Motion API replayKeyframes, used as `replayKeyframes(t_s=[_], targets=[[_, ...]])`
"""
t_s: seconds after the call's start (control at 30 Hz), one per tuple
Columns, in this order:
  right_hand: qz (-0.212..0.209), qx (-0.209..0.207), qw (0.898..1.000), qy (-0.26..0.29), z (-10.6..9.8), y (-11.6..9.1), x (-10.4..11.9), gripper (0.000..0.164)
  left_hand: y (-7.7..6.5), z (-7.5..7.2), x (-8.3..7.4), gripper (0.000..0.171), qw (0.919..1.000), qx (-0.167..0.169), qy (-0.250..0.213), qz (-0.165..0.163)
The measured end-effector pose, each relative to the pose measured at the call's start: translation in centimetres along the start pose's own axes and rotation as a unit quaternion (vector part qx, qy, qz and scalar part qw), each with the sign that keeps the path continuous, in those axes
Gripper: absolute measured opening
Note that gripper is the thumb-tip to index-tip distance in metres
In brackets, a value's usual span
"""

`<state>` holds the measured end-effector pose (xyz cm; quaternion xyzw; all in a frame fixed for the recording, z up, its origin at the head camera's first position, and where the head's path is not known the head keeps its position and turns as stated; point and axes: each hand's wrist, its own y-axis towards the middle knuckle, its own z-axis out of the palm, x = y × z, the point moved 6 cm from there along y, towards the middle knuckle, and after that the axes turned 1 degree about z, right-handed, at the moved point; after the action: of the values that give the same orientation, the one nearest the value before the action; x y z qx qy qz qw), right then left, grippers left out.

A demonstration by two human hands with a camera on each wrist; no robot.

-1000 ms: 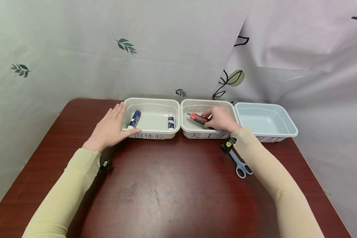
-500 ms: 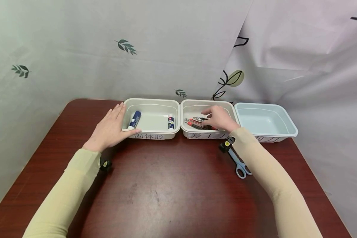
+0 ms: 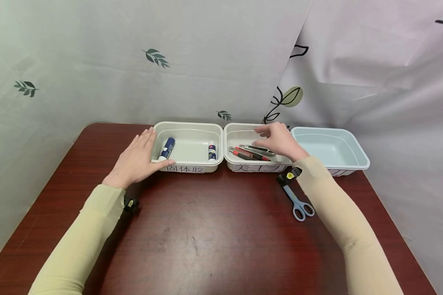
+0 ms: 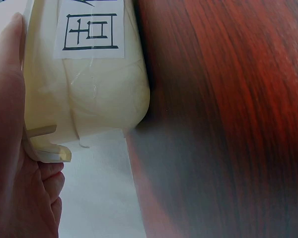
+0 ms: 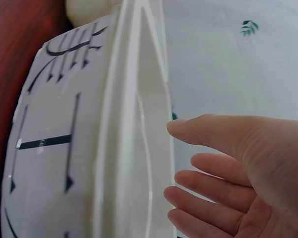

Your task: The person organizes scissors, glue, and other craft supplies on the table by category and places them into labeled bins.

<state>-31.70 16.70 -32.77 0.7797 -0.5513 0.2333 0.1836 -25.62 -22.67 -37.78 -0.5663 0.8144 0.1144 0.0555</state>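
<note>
My left hand [image 3: 135, 159] lies with straight, spread fingers on the left front corner of the left cream bin [image 3: 192, 125]. Its thumb is along the front rim, as the left wrist view also shows with the bin's labelled front wall [image 4: 99, 89]. Two blue-and-white glue sticks [image 3: 167, 148] sit inside that bin. Over the middle cream bin [image 3: 240, 134] hovers my right hand [image 3: 279, 141], thumb and fingers apart and holding nothing. Several utility knives [image 3: 256, 156], red-and-black and silver-and-black, lie below it in the bin. The right wrist view shows its relaxed fingers [image 5: 213, 193] beside the bin rim.
To the right stands a light blue bin [image 3: 330, 149]. Scissors with blue handles [image 3: 299, 207] lie on the dark red table [image 3: 206, 229] in front of it, partly under the right wrist camera. A patterned curtain [image 3: 192, 73] hangs close behind the bins.
My right hand has let go of the utility knives, which now lie in the middle bin. It has risen slightly and moved right. The left hand has stayed in place.
</note>
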Motion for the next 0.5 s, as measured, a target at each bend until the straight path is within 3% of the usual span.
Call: replayKeyframes(t_s=[0.5], targets=[[-0.028, -0.052, 0.998, 0.032, -2.7, -1.6, 1.1, 0.051, 0.0, 0.0, -0.1, 0.116, 1.0000, 0.000, 0.003, 0.001]])
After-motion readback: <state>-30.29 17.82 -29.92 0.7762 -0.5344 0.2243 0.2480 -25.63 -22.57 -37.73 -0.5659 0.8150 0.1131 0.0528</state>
